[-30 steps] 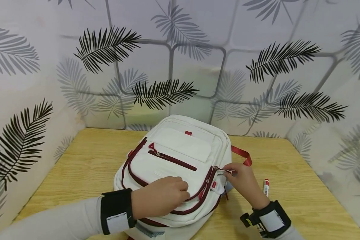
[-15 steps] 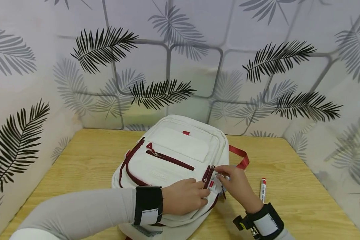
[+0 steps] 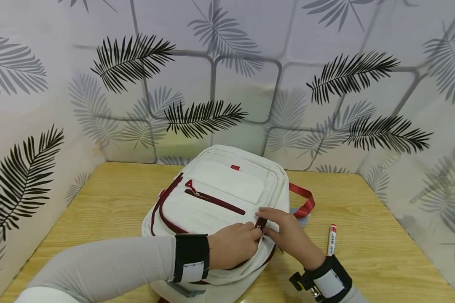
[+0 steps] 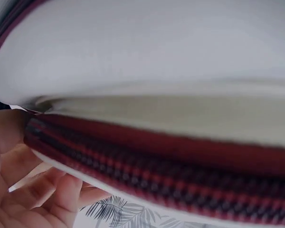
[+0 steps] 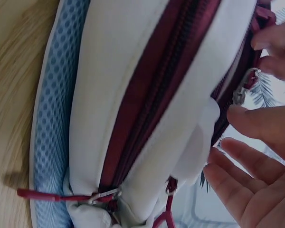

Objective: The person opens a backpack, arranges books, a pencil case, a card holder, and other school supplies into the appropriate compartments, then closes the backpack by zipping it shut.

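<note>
A white backpack [image 3: 221,181] with maroon zippers lies front up on the wooden table. My left hand [image 3: 236,246] reaches across its front pocket. In the right wrist view, its fingertips pinch a red zipper pull [image 5: 263,16] near a metal slider [image 5: 239,95]. The left wrist view shows a maroon zipper [image 4: 156,183] with its teeth apart along a gap. My right hand [image 3: 290,233] grips the pocket's right edge with thumb and index finger, by the upper end of that zipper. Its other fingers are spread in the right wrist view.
A marker [image 3: 332,240] with a red cap lies on the table [image 3: 371,219] right of the bag. A red strap loop [image 3: 307,206] sticks out at the bag's right. Behind stands a leaf-patterned backdrop [image 3: 246,97].
My left hand has moved right along the pocket to the zipper at its right edge. The right hand has let go of the outer zipper pull and shifted left to the pocket's edge.
</note>
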`<action>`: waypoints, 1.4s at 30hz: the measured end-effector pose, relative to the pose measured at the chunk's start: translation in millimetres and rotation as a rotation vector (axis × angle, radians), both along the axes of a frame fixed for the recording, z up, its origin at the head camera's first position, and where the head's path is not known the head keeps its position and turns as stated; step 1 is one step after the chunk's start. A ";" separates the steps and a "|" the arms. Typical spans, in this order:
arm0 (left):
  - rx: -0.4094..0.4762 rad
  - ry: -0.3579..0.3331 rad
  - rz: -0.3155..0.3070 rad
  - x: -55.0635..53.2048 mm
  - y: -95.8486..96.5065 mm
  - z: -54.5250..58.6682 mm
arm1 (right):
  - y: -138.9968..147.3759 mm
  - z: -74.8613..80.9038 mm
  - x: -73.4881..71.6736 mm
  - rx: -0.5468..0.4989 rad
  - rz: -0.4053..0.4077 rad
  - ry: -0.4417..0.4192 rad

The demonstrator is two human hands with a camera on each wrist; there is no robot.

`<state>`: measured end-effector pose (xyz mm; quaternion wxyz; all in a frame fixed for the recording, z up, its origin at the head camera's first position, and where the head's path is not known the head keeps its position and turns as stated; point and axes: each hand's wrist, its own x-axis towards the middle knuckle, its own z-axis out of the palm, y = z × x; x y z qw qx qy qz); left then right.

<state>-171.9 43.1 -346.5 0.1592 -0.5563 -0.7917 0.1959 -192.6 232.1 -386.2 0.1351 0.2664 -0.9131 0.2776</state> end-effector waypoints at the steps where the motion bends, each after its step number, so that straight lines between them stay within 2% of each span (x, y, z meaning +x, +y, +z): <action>1: 0.001 -0.010 0.006 0.3 0.6 0.6 | -1.0 -0.1 -0.2 0.012 0.010 -0.005; 7: 0.008 -0.066 0.083 -0.3 0.2 5.6 | -4.1 0.1 0.2 0.041 0.037 0.001; 10: 0.033 -0.135 0.155 -1.0 -1.6 10.1 | -5.1 -1.1 -0.1 0.058 0.033 0.036; 13: 0.062 -0.199 0.191 -0.4 -3.4 13.9 | -5.8 -3.7 -1.2 0.065 0.041 0.110; 18: 0.102 -0.280 0.169 -1.3 -4.8 16.3 | -5.1 -10.3 -4.7 0.050 0.112 0.275; 22: 0.160 -0.335 0.166 -4.1 -5.2 15.0 | -3.2 -14.3 -7.6 0.061 0.143 0.344; 28: 0.264 -0.327 0.209 -4.2 -9.2 10.5 | -3.5 -16.8 -11.3 0.045 0.149 0.382; 33: 0.317 -0.307 0.236 -2.6 -12.7 7.9 | -4.8 -18.4 -15.3 0.033 0.164 0.417; 42: 0.383 -0.395 0.290 1.1 -18.5 11.0 | -4.9 -21.3 -19.6 0.062 0.176 0.487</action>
